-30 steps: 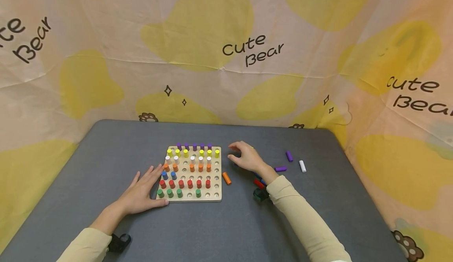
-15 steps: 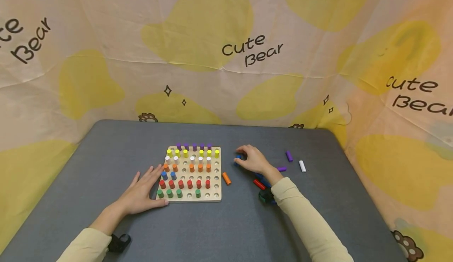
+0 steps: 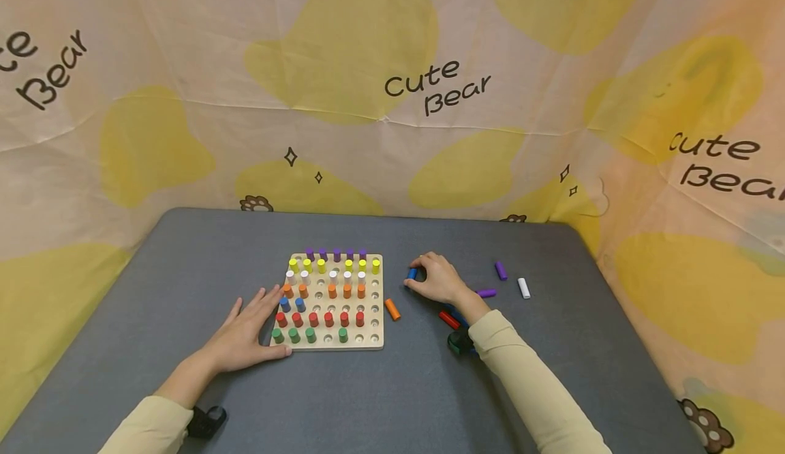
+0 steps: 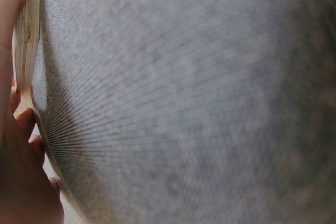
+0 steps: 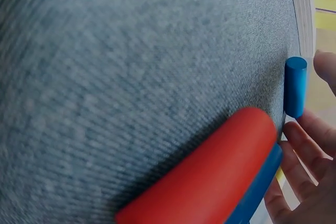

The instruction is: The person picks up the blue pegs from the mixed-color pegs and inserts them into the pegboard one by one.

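A wooden pegboard (image 3: 368,328) carries rows of upright purple, yellow, white, orange, blue, red and green pegs, with some holes bare. My left hand (image 3: 248,331) rests along its left side, fingers stretched out and thumb at the near left corner; the left wrist view shows the board's wooden edge (image 4: 27,40) beside the thumb. Right of the board, my right hand (image 3: 438,278) has thumb and forefinger curled round a blue peg (image 3: 411,274). In the right wrist view this blue peg (image 5: 295,87) sits at a fingertip, the thumb close by its other end.
An orange peg (image 3: 392,309) lies just right of the board. Two purple pegs, one of them (image 3: 501,270) farther back, and a white peg (image 3: 524,288) lie at the right. Under my right wrist are a red peg (image 3: 450,319) and partly hidden blue and green ones.
My right hand has drawn a little to the right, away from the board, and the blue peg now shows between its thumb and forefinger. My left hand has stayed put.
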Tool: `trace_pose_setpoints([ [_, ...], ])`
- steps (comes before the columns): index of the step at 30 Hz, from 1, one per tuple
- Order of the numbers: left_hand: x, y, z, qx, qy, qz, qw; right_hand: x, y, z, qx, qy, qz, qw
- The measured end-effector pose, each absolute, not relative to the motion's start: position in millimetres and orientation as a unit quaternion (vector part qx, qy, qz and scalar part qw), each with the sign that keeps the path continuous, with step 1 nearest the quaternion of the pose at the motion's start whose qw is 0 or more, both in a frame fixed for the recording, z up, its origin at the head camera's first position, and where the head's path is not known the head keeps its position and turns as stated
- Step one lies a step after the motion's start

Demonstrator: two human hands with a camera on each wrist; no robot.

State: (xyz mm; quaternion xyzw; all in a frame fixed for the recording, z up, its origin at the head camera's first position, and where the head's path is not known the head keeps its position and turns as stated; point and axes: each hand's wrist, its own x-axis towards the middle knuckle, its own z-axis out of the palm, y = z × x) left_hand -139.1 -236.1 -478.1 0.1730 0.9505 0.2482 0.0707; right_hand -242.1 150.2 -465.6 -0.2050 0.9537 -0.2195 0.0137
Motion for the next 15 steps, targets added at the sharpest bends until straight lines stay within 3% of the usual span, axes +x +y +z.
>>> trace_pose_setpoints([
  [15,-139.8,-235.7,-478.0,0.174,0.952,0.242,0.07,-240.0,148.2,-467.3,-0.203,0.961,-0.189,0.004],
])
